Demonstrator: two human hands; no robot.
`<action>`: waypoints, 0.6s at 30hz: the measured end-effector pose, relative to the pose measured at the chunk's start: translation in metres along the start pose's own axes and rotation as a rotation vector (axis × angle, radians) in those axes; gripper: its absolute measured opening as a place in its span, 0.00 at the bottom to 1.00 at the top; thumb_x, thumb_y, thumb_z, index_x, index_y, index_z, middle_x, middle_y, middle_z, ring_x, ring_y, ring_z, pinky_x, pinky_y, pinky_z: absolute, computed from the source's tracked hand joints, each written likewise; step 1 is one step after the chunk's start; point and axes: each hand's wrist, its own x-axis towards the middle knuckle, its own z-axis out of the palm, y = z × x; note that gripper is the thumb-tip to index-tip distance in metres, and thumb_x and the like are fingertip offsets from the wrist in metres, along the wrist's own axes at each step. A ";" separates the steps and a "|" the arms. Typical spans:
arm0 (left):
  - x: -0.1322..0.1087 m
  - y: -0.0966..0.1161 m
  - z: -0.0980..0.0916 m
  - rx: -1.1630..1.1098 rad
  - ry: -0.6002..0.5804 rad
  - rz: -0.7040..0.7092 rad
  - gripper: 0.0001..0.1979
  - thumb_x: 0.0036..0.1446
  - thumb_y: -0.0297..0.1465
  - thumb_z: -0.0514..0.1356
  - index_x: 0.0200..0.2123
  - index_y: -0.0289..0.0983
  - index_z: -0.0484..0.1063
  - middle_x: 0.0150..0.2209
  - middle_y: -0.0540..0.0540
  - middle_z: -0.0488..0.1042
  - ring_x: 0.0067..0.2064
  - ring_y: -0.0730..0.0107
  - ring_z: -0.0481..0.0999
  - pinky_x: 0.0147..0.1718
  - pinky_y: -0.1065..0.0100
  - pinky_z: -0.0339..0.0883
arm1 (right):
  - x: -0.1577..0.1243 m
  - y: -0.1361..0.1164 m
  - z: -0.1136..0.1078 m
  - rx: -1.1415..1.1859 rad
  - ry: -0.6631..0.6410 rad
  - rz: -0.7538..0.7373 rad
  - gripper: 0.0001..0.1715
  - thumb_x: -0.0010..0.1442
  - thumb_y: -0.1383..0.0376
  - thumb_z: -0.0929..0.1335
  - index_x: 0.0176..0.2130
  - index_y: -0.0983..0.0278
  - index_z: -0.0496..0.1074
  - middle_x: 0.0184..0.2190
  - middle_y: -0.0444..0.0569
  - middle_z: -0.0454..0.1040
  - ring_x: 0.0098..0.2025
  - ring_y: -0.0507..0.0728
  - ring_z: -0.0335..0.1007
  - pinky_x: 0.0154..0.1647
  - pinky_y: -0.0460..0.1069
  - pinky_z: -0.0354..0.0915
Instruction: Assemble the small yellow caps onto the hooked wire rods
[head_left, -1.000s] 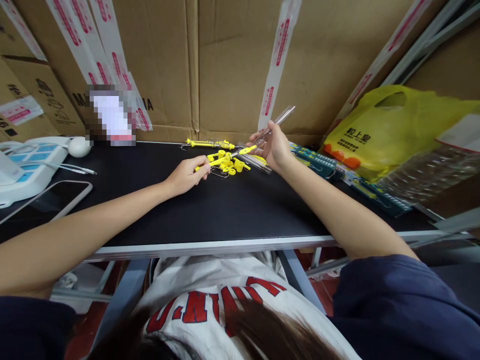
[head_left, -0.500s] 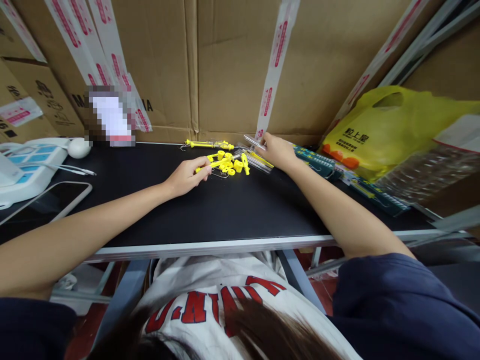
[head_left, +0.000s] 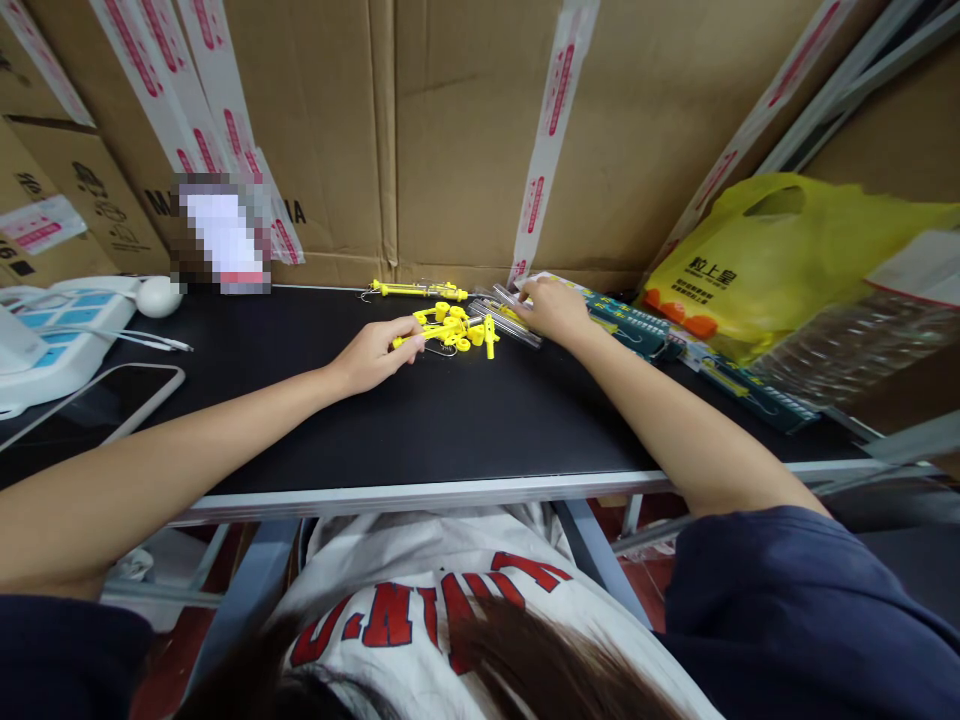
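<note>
My left hand (head_left: 379, 350) is closed in a pinch on a yellow plastic rod (head_left: 429, 333), beside a loose heap of yellow plastic parts (head_left: 454, 328). A metal hook (head_left: 442, 349) shows just below the rod. My right hand (head_left: 553, 308) is bent over a bundle of clear tubes (head_left: 506, 324), its fingertips closed on a clear tube (head_left: 508, 296) at the top. Part of the bundle is hidden under those fingers. Behind the heap lies an assembled spring scale (head_left: 418, 290) with yellow ends and a hook.
Green printed boxes (head_left: 630, 325) lie right of my right hand, near a yellow plastic bag (head_left: 787, 255). At the left are a white power strip (head_left: 75, 325), a phone (head_left: 94, 405) and cables. Large cardboard boxes (head_left: 465, 130) stand along the table's back edge.
My right hand has lowered slightly, and the clear tube in it has dropped from a raised tilt to the bundle. A yellow part at the heap's right has shifted slightly. My left hand stays put.
</note>
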 end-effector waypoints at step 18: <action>0.001 -0.004 -0.001 0.050 0.167 -0.093 0.12 0.61 0.37 0.53 0.29 0.36 0.69 0.24 0.52 0.70 0.26 0.75 0.67 0.28 0.70 0.59 | -0.038 -0.070 -0.032 1.038 -0.164 -0.505 0.26 0.65 0.43 0.63 0.31 0.61 0.63 0.26 0.45 0.71 0.26 0.51 0.62 0.29 0.48 0.61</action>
